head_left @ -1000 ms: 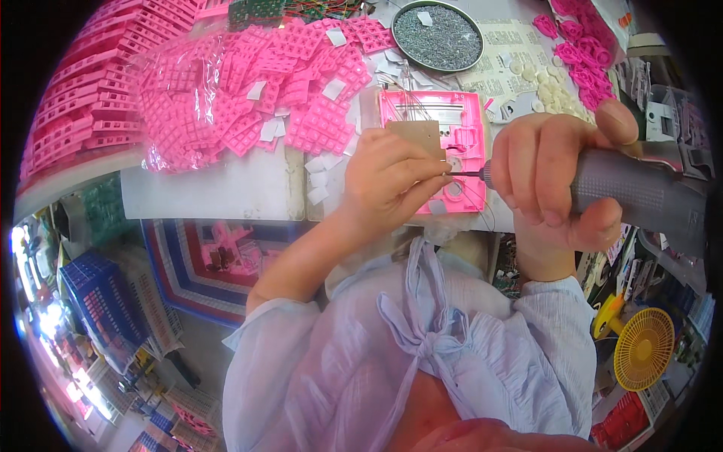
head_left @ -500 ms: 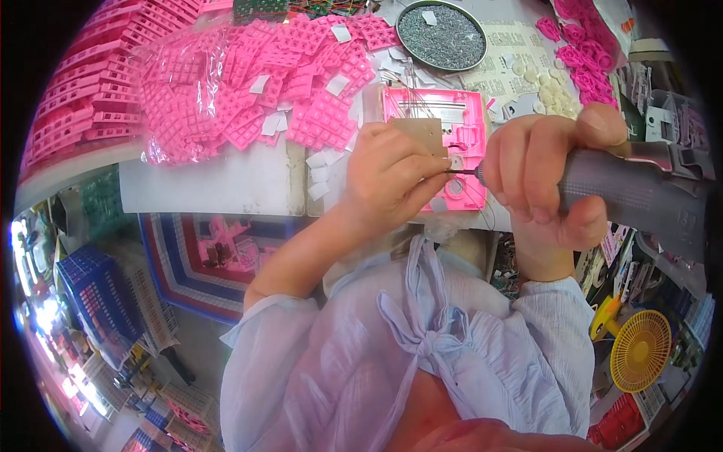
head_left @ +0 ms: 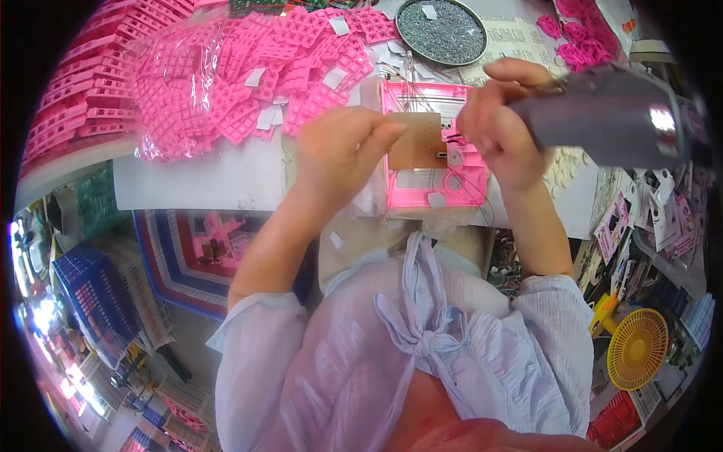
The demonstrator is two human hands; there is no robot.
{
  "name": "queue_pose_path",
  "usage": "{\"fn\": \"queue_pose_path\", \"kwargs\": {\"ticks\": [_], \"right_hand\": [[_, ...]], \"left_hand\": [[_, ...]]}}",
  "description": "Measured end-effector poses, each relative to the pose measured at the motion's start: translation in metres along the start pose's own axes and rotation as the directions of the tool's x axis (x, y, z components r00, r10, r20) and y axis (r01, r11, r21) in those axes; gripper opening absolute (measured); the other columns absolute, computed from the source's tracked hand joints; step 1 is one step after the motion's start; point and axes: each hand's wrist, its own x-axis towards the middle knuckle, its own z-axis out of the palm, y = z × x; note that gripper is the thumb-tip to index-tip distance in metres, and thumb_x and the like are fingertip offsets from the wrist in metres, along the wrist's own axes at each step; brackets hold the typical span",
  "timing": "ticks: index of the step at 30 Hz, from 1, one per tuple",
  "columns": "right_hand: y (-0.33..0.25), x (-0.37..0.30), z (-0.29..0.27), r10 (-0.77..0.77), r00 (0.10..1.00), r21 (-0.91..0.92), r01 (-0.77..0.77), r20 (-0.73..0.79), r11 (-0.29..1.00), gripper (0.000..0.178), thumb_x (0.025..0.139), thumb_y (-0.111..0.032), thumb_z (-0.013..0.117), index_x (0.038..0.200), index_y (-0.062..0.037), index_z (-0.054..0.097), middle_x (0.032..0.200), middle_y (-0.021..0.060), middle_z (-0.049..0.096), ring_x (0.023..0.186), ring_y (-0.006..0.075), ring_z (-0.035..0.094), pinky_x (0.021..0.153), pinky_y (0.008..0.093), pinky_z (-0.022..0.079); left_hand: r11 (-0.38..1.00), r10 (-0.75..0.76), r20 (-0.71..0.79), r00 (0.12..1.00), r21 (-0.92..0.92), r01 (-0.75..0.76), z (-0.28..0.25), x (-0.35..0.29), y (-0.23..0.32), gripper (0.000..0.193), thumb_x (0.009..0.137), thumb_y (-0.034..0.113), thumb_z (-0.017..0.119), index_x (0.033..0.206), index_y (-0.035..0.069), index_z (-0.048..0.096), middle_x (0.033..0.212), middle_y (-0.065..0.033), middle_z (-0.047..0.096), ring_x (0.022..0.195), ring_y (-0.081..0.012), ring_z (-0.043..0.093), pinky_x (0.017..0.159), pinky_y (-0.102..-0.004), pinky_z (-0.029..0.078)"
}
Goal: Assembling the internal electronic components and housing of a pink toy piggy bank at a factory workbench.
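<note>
My right hand [head_left: 506, 139] is wrapped around a dark grey electric screwdriver [head_left: 602, 113], held above the right side of a pink plastic case [head_left: 472, 197]. The tool is blurred, and its tip is hard to make out. A brown board [head_left: 413, 147] lies inside the case, with thin wires [head_left: 416, 99] at its top. Left of the case hovers my left hand [head_left: 339, 151], fingers curled and thumb pinched against them; anything between them is hidden. A small white disc [head_left: 455, 158] sits beside the board.
A round tray of screws [head_left: 440, 34] stands behind the case. Pink keypad pieces [head_left: 248, 75] are heaped at the left, with small white papers among them. Pink cord bundles [head_left: 576, 49] lie far right. Below the table are a striped basket [head_left: 162, 260] and a yellow fan [head_left: 638, 349].
My left hand has moved left, off the case, uncovering the board. My right hand has lifted the screwdriver up and away. A white paper scrap now shows below the table edge.
</note>
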Motion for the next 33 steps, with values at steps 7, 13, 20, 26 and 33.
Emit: {"fn": "queue_pose_path", "kwargs": {"ticks": [7, 13, 20, 26, 33], "right_hand": [[0.03, 0.008, -0.005, -0.037, 0.998, 0.006, 0.037, 0.047, 0.999, 0.036, 0.089, -0.007, 0.069, 0.122, 0.0052, 0.058, 0.07, -0.0005, 0.058, 0.055, 0.0047, 0.051, 0.049, 0.0219, 0.039], [0.034, 0.008, -0.004, -0.01, 0.999, -0.001, 0.01, 0.042, 1.0, 0.033, 0.089, -0.004, 0.07, 0.119, 0.0043, 0.059, 0.072, 0.0, 0.059, 0.055, 0.0043, 0.05, 0.05, 0.0215, 0.038], [0.04, 0.005, 0.003, -0.006, 0.995, -0.069, 0.012, 0.098, 0.998, 0.019, 0.09, -0.001, 0.072, 0.105, -0.0007, 0.06, 0.08, 0.0009, 0.061, 0.068, 0.0074, 0.057, 0.063, 0.0245, 0.046], [0.041, 0.008, -0.005, 0.011, 0.991, -0.262, 0.025, 0.136, 0.965, 0.027, 0.091, -0.003, 0.071, 0.113, 0.0007, 0.058, 0.074, 0.0028, 0.057, 0.066, 0.0116, 0.058, 0.062, 0.0255, 0.047], [-0.008, 0.012, 0.018, -0.141, 0.951, 0.109, 0.115, 0.276, 0.987, 0.058, 0.102, -0.031, 0.063, 0.148, -0.004, 0.04, 0.062, -0.0035, 0.052, 0.052, 0.0103, 0.047, 0.048, 0.027, 0.039]], "left_hand": [[0.933, 0.19, 0.283, 0.94, 0.245, -0.263, 0.022, -0.015, -0.003, 0.02, 0.085, 0.023, 0.078, 0.079, 0.01, 0.063, 0.095, 0.0, 0.069, 0.095, -0.0196, 0.065, 0.092, -0.0426, 0.037], [0.94, 0.12, 0.311, 0.943, 0.27, -0.209, 0.025, -0.023, -0.002, 0.02, 0.084, 0.024, 0.077, 0.085, 0.01, 0.063, 0.102, -0.0014, 0.069, 0.097, -0.019, 0.065, 0.095, -0.0431, 0.037], [0.98, 0.049, 0.289, 0.956, 0.172, -0.103, 0.019, -0.032, -0.001, 0.018, 0.081, 0.02, 0.08, 0.083, 0.012, 0.063, 0.109, -0.0005, 0.072, 0.104, -0.0173, 0.067, 0.102, -0.0452, 0.034], [0.982, 0.04, 0.234, 0.971, 0.172, -0.082, 0.023, -0.035, -0.005, 0.012, 0.081, 0.016, 0.079, 0.085, 0.013, 0.069, 0.106, 0.0012, 0.075, 0.103, -0.0164, 0.069, 0.11, -0.0491, 0.027], [0.995, 0.058, 0.106, 0.993, 0.077, -0.066, 0.028, -0.021, -0.002, 0.01, 0.082, 0.011, 0.079, 0.09, 0.013, 0.074, 0.097, 0.0008, 0.075, 0.095, -0.0168, 0.071, 0.116, -0.0533, 0.021]]}}
